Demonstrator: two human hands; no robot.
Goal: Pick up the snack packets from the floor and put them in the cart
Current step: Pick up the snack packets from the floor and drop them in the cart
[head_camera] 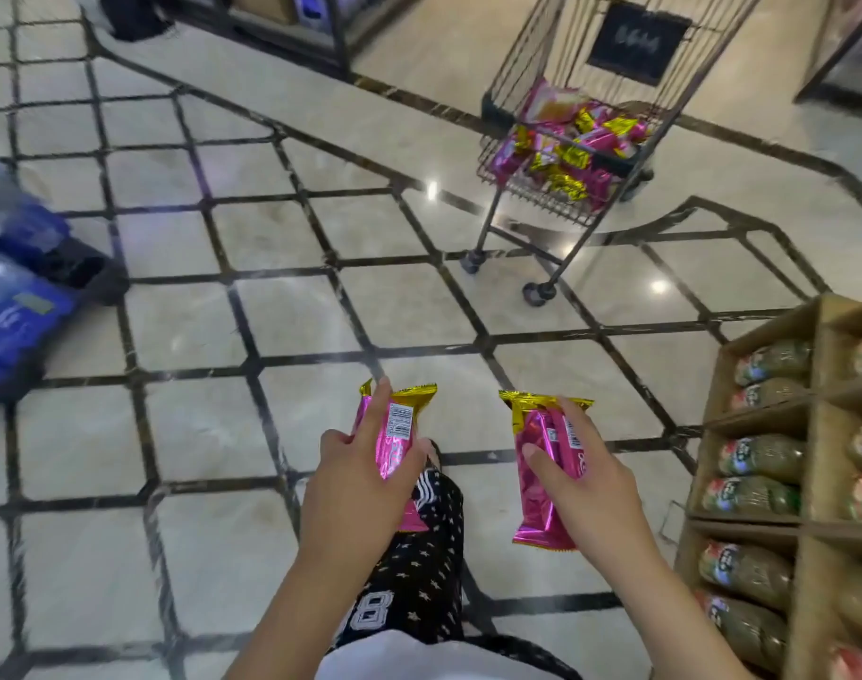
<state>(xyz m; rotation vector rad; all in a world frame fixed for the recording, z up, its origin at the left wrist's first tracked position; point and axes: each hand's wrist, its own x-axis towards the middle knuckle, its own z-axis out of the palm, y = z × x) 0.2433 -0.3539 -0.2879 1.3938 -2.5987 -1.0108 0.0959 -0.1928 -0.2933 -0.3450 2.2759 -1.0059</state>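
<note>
Tiled shop floor [291,306] all round. The left hand [355,488] and right hand [596,488] each grip one pink snack packet [394,434]. The cart [566,154], half-filled, stands well ahead of them; next, carry both over and drop them in.

The floor [296,228] is pale glossy tile crossed by dark grid lines. A wire cart [573,139] stands on it on small wheels at upper right. Blue bags [17,306] lie at the left edge, and a wooden shelf [811,434] stands at right.
</note>
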